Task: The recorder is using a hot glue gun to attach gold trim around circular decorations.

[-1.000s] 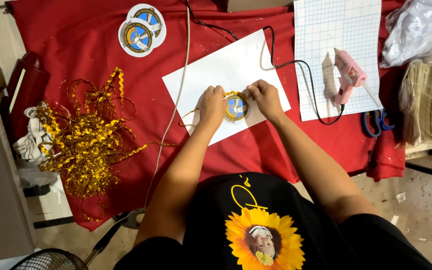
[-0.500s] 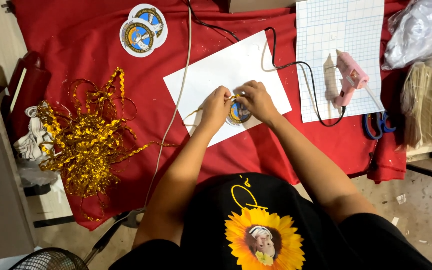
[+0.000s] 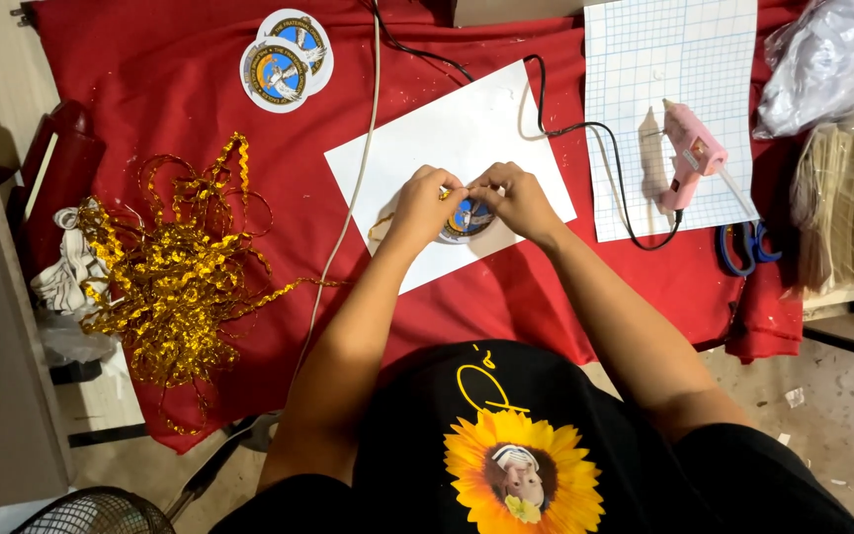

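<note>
Both hands [image 3: 474,203] pinch gold trim [image 3: 444,194] at round badge [image 3: 467,220] on white sheet [image 3: 447,138].

A single head-worn camera looks almost straight down from above the person's own chest, which fills the 6 o'clock edge. It faces forward across the counter [image 3: 180,89], draped in red cloth, toward 12 o'clock. The view sits fairly near: both forearms run up from the bottom to mid-frame. Bare floor [image 3: 842,415] shows at 4 o'clock, a fan grille [image 3: 91,514] at 7 o'clock.
</note>
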